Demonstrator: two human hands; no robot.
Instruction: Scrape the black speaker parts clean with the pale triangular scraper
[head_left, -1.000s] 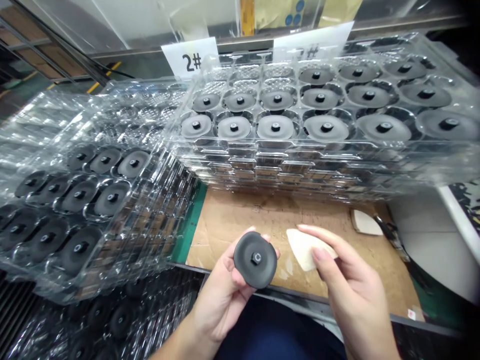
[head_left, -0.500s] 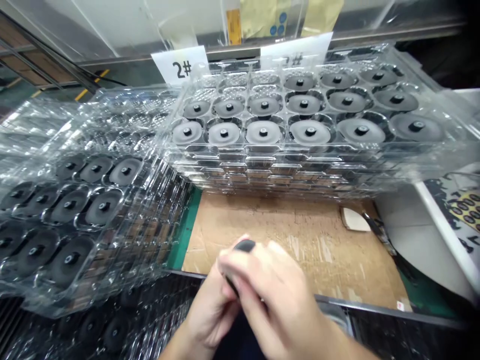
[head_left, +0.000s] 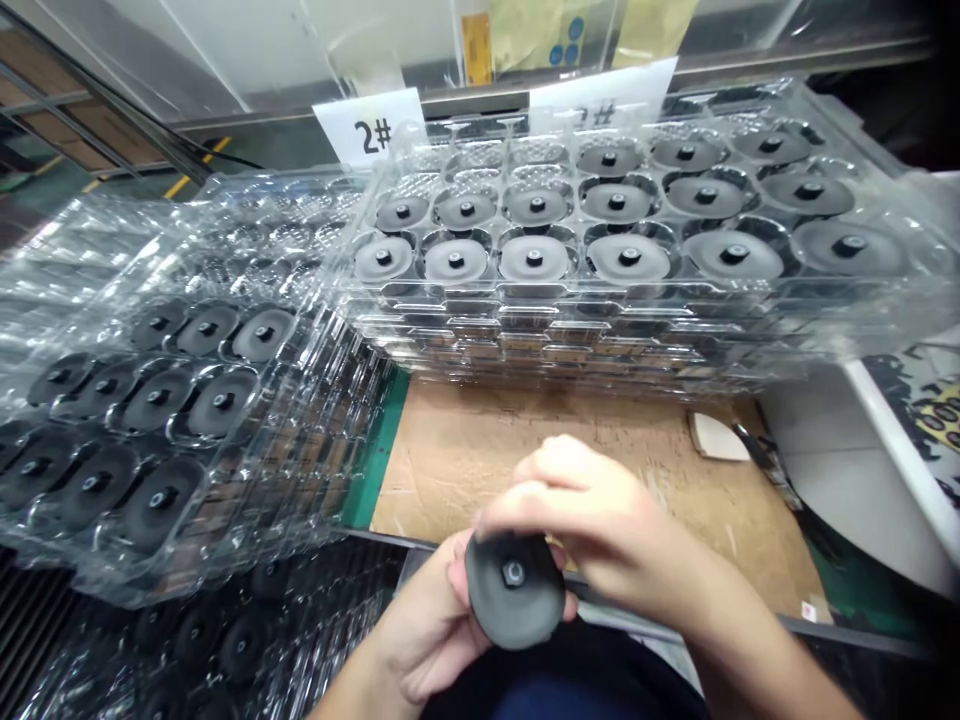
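A dark grey round rubber-like disc (head_left: pixel 517 605) with a small stub at its centre is held low in front of me, its stub side facing up towards me. My left hand (head_left: pixel 439 635) grips it from the left and beneath, with fingertips showing at its right rim. My right hand (head_left: pixel 600 510) reaches over from the right, its curled fingers on the disc's upper edge and partly hiding it. Beyond the hands, a stack of clear plastic trays (head_left: pixel 555 300) carries matching discs in round pockets. Another tray stack (head_left: pixel 247 470) with such discs stands left.
Brown cardboard (head_left: pixel 450 450) covers the bench under the hands. On its right lie a pale scraper-like piece (head_left: pixel 718 438) and a dark-handled tool (head_left: pixel 765 465). A white bin (head_left: pixel 840 450) borders the right side. Paper signs reading 2# (head_left: pixel 371 128) stand behind the trays.
The disc, mostly hidden between both hands before, now shows its stub face. My right hand has opened away from the left and shifted right; the disc sits lower.
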